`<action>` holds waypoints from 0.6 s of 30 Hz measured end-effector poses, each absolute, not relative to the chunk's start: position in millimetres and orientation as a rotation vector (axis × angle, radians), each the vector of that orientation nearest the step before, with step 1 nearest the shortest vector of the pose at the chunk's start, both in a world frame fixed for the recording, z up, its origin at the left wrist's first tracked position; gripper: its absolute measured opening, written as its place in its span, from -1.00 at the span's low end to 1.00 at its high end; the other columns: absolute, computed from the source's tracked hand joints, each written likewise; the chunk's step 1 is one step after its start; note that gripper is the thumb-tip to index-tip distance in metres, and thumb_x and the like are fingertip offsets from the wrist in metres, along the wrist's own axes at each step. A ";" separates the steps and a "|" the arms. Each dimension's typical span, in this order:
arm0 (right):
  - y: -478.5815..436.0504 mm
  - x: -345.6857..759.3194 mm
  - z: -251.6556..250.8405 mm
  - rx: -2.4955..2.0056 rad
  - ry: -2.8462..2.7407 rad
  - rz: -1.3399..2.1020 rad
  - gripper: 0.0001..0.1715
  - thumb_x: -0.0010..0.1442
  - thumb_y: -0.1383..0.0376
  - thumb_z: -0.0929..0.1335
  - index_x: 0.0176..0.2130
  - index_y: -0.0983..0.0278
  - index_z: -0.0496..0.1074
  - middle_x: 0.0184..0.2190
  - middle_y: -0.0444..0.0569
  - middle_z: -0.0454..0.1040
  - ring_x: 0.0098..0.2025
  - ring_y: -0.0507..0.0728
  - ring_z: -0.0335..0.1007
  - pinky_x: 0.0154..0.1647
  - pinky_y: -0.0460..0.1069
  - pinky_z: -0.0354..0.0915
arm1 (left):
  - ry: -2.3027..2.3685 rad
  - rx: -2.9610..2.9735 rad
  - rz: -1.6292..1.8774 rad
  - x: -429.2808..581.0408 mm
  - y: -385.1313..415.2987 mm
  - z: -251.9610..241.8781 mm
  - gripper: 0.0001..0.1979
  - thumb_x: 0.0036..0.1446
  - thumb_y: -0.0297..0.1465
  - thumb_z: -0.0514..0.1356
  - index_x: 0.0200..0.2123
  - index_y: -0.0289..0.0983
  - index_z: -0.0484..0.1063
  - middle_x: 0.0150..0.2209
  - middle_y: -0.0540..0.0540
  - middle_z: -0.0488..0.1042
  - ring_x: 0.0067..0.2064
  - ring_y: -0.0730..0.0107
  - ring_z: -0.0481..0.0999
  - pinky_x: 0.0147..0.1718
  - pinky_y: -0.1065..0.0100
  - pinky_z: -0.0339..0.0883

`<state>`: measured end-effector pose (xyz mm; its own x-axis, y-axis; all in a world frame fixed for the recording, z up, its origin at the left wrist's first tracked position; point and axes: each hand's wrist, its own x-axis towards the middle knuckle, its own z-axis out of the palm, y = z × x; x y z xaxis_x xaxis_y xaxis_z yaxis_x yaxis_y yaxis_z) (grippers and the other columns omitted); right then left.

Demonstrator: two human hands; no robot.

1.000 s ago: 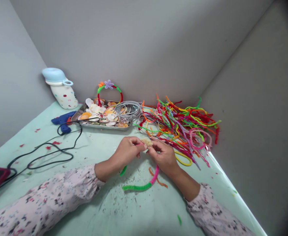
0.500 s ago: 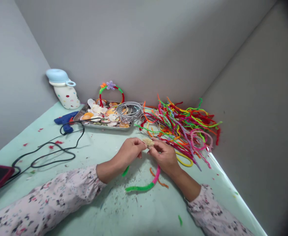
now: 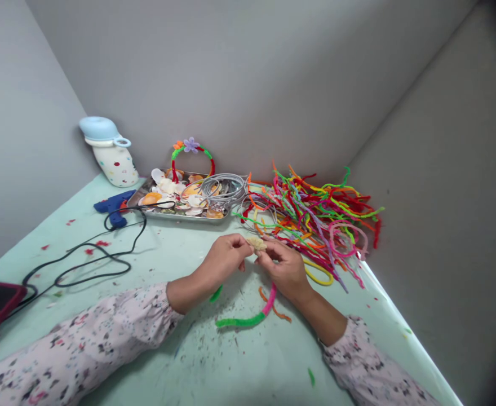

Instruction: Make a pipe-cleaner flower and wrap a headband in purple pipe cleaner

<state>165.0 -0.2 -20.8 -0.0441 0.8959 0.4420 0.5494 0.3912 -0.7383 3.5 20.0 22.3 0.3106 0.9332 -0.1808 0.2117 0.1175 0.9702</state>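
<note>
The left hand (image 3: 226, 256) and right hand (image 3: 286, 270) are together above the middle of the worktop (image 3: 273, 366), fingertips of both pinched on 1 beige piece (image 3: 257, 244). A pink-and-green fuzzy strip (image 3: 243, 322) curves out below the right hand. A pile of pipe cleaners (image 3: 311, 208) lies at the back-right corner; a tray (image 3: 184, 217) of shells (image 3: 194, 202) sits along the back edge; 1 bottle (image 3: 116, 164) stands at the back-left corner, a blue glue gun (image 3: 115, 203) near it.

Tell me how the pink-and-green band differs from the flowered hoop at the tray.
The pink-and-green band shows no red; the flowered hoop has red stretches. The hoop bears a purple flower; none shows on the band. The band curves out from under the right hand; the hoop stands upright at the tray, untouched. Both are curved and partly green.
</note>
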 end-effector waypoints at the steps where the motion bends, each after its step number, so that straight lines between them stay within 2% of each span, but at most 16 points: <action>1: -0.1 164.9 -20.7 -1.271 -1.721 0.452 -0.85 0.15 0.28 0.32 -0.30 0.22 0.50 -0.42 -0.06 0.54 -0.17 0.15 0.47 -0.08 0.02 0.35 | 1.159 1.380 0.757 3.4 19.7 22.7 -0.83 0.00 -0.37 0.12 -0.58 -0.29 0.26 -0.72 0.09 0.26 -0.65 0.57 0.16 -0.59 0.46 0.02; 9: -1.0 162.0 -20.2 -1.215 -1.747 0.315 -0.87 0.12 0.36 0.33 -0.32 0.22 0.49 -0.38 -0.07 0.54 -0.16 0.13 0.47 -0.15 -0.02 0.36 | 1.072 1.323 0.843 6.8 19.3 21.0 -0.85 -0.01 -0.45 0.07 -0.59 -0.27 0.18 -0.72 0.13 0.19 -0.67 0.57 0.17 -0.63 0.48 0.03; 12: -0.7 161.4 -20.4 -1.189 -1.773 0.273 -0.87 0.12 0.38 0.33 -0.32 0.22 0.48 -0.36 -0.07 0.54 -0.17 0.13 0.47 -0.11 -0.01 0.35 | 1.064 1.287 0.844 7.6 20.4 18.0 -0.86 -0.04 -0.47 0.05 -0.60 -0.26 0.17 -0.72 0.12 0.18 -0.68 0.57 0.18 -0.65 0.48 0.03; 15: -0.6 161.2 -20.1 -1.151 -1.808 0.258 -0.88 0.12 0.39 0.33 -0.33 0.22 0.47 -0.40 -0.08 0.52 -0.20 0.12 0.47 -0.06 0.00 0.33 | 1.080 1.256 0.817 7.1 21.6 16.2 -0.86 -0.05 -0.48 0.05 -0.61 -0.27 0.18 -0.72 0.12 0.16 -0.69 0.58 0.16 -0.67 0.48 0.01; 18: -1.8 160.9 -19.1 -1.137 -1.830 0.259 -0.87 0.13 0.40 0.32 -0.33 0.23 0.46 -0.44 -0.10 0.49 -0.29 0.09 0.45 -0.11 0.00 0.33 | 1.097 1.225 0.791 6.7 21.3 17.1 -0.85 -0.07 -0.49 0.05 -0.63 -0.27 0.18 -0.73 0.11 0.15 -0.70 0.58 0.13 -0.70 0.47 -0.02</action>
<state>160.9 -1.8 -19.1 -0.1350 0.7896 0.5986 0.5926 0.5485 -0.5899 6.7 21.3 17.1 0.3128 0.9245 -0.2179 0.0852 0.2011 0.9759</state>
